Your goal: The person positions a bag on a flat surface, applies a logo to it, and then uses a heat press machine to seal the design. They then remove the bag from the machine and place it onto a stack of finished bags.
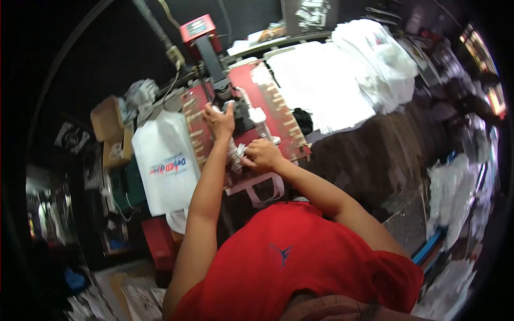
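A press-like machine with a red control box [199, 28] and a dark arm [210, 58] stands on a red board [243, 80]. My left hand [219, 122] is at the dark block under that arm, thumb and fingers apart, touching it or something whitish there. My right hand [261, 156] is closed on bunched white fabric [236, 155] just in front of the block. A white strap loop [259, 190] hangs at the board's near edge. Left of the board lies a white bag [163, 160] with red and blue print.
White sheets or bags [318, 80] lie at the right, with a plastic-wrapped pile [377, 59] beyond. An open cardboard box [112, 128] and a crumpled bag [142, 96] stand at the left. A cable hangs near the machine. A red box [159, 243] is low at the left.
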`<state>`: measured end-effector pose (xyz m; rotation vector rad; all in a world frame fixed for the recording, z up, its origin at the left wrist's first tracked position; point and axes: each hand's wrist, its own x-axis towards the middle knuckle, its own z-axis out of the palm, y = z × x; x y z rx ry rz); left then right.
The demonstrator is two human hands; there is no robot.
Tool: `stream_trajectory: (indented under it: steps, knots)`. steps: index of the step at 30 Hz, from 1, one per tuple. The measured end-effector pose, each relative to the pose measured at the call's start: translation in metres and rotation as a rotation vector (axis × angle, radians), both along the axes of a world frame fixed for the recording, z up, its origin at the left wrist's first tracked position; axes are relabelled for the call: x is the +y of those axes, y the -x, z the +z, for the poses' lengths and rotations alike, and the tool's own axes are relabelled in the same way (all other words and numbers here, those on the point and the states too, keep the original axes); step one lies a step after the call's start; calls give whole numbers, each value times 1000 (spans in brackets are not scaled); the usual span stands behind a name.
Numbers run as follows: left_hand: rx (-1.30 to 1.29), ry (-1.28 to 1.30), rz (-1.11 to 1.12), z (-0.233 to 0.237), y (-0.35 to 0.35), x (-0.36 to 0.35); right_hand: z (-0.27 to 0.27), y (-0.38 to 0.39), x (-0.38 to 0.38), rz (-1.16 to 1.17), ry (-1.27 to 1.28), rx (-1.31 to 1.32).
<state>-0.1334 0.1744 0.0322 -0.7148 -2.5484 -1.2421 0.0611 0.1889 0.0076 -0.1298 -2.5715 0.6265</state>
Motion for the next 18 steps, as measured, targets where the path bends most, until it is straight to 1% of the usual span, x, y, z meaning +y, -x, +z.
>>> stream_trajectory:
  steps: [1, 2, 3, 4, 6, 8, 9, 10, 12, 15, 17, 18]
  knots:
    - [-96, -56, -19, -2, 4, 0, 1, 1, -2, -8, -23, 34]
    - [-189, -119, -41, 4, 5, -1, 5, 0, -2, -16, -32, 7]
    - [-337, -77, -37, 10, 5, -5, 8, 0, -4, -19, -45, 10]
    - [-391, -79, -48, 2, 12, -5, 9, 0, -6, -24, -57, 14]
    - [-451, -13, -74, 7, 16, -8, 9, 2, -9, -40, -53, 2]
    - [-455, 41, -59, 11, 19, -8, 9, 2, -11, -44, -52, -13]
    - [-514, 71, -64, 13, 22, -8, 9, 1, -11, -43, -73, 2]
    - [-514, 67, -63, 11, 27, -7, 9, 1, -11, -46, -96, 19]
    - [-629, 132, -103, 7, 37, -6, 11, 0, -10, -40, -93, 8]
    - [-686, 63, -109, 1, 43, -4, 20, -4, -7, 21, -127, -17]
    - [-721, 37, -141, 0, 47, -3, 24, -5, -4, 193, -250, -44]
    - [-757, 14, -172, -2, 49, -2, 25, -6, -4, 192, -251, -123]
